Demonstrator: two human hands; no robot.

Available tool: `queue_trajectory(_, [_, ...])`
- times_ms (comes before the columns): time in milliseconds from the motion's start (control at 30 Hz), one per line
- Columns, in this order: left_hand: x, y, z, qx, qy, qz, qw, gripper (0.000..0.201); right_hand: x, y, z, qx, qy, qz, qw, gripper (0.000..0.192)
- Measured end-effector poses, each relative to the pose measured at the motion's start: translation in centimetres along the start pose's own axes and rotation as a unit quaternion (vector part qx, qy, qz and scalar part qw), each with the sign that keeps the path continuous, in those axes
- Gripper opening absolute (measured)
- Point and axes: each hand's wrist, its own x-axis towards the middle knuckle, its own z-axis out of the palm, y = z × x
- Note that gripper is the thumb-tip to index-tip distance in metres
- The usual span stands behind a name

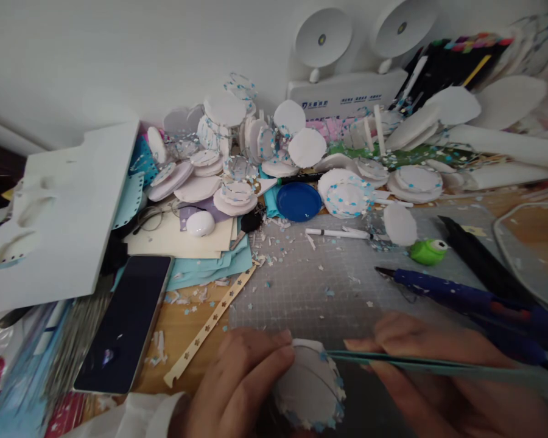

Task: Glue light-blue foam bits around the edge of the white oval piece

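Note:
My left hand (244, 380) grips a round white disc (308, 389) at its left side, low in the middle of the view. Small white and blue stars run along the disc's right and lower rim, and a thin dark line curves across its face. Between the thumb and fingers of my right hand (420, 359) is a pair of teal tweezers (406, 361), pointing left. Their tips meet the disc's upper right edge, where I cannot make out whether they pinch anything. Both hands are over a grey cutting mat (296, 298) strewn with paper scraps and tiny stars.
A blue glue gun (456, 289) and a green frog-like figure (428, 251) lie on the right. A phone (125, 322) and a yellow strip (212, 322) are on the left. Star-trimmed white discs (347, 193) crowd the back, around a blue dish (298, 202).

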Motion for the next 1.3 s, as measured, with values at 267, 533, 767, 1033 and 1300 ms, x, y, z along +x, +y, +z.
queue_trajectory(267, [-0.1, 0.2, 0.1, -0.028, 0.031, -0.01, 0.999, 0.092, 1.3, 1.1, 0.1, 0.113, 0.075, 0.148, 0.98, 0.005])
queue_trajectory(533, [-0.2, -0.1, 0.1, -0.001, 0.05, 0.0, 0.999, 0.089, 1.0, 2.4, 0.1, 0.173, -0.049, 0.143, 0.973, 0.011])
queue_trajectory(767, [-0.5, -0.3, 0.1, 0.01, 0.02, 0.022, 1.0, 0.094, 1.0, 1.4, 1.4, 0.21, 0.02, 0.177, 0.961, 0.005])
queue_trajectory(1033, [-0.7, -0.8, 0.1, -0.005, -0.004, 0.033, 0.999, 0.099, 0.9, 1.2, 1.3, 0.246, 0.009, 0.22, 0.944, 0.013])
queue_trajectory(1300, [-0.7, -0.5, 0.0, -0.006, 0.001, 0.039, 0.999, 0.098, 0.9, 1.6, 1.4, 0.305, -0.016, 0.277, 0.911, 0.015])
